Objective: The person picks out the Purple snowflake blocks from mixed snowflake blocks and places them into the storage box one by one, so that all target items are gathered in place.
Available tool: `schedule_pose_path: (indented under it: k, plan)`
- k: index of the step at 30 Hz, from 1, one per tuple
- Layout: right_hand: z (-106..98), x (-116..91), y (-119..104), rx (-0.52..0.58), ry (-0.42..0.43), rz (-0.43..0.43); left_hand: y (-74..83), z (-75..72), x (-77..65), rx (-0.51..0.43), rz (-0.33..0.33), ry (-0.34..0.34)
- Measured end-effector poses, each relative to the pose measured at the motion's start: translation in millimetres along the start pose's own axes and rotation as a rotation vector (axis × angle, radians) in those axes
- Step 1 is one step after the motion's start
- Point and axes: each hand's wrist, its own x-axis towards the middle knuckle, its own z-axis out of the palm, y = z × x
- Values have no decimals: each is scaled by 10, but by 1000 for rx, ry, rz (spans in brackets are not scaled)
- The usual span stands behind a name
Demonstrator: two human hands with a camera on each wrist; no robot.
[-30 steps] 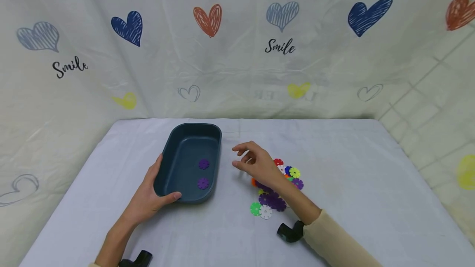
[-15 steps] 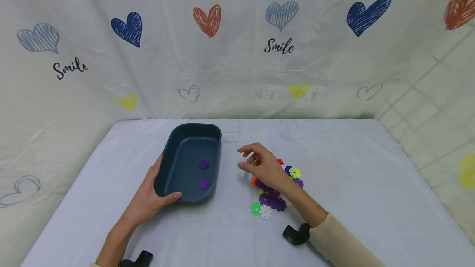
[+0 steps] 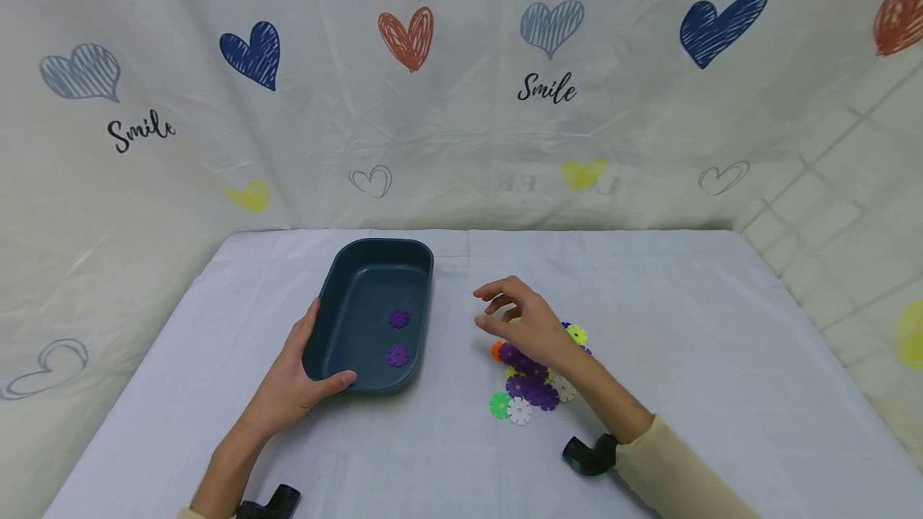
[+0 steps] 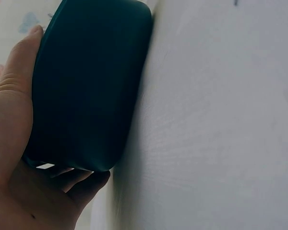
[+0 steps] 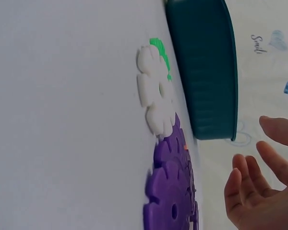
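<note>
A dark teal rectangular tray [image 3: 346, 319] stands on the left half of the table, with two purple flower-shaped discs [image 3: 399, 318] lying inside near its right wall. My left hand [image 3: 288, 383] grips its near-left corner, thumb over the rim and fingers along the outer side, as the left wrist view confirms. To the right of the tray hovers my right hand [image 3: 530, 327], fingers loosely bent and nothing between them. Beneath it and toward me lies a pile of colourful flower-shaped discs [image 3: 532, 387], partly hidden by the hand and forearm. A white disc [image 5: 153, 91] and purple ones [image 5: 170, 191] show close up in the right wrist view.
A white cloth [image 3: 685, 327] covers the table. Behind it hangs a pale curtain [image 3: 461, 118] printed with hearts and the word "Smile". A black device [image 3: 591, 455] sits at the right wrist, and another black device [image 3: 270, 501] at the left one.
My right hand has drifted to the right, away from the tray and further over the disc pile. My left hand and the tray have stayed in place.
</note>
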Motion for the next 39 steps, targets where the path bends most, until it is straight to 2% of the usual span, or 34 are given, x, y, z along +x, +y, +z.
schedule_pose_path:
  k: [14,21,39]
  plan:
    - [-58,-74,50,-39,-52,-16,1,-2,1,-5,3,5]
    - [-121,-133,32,-51,-57,26,-9,-6,1,-11,5,2]
    - [-205,-281,153,-114,-64,-32,17,-11,9,5,-14,-12]
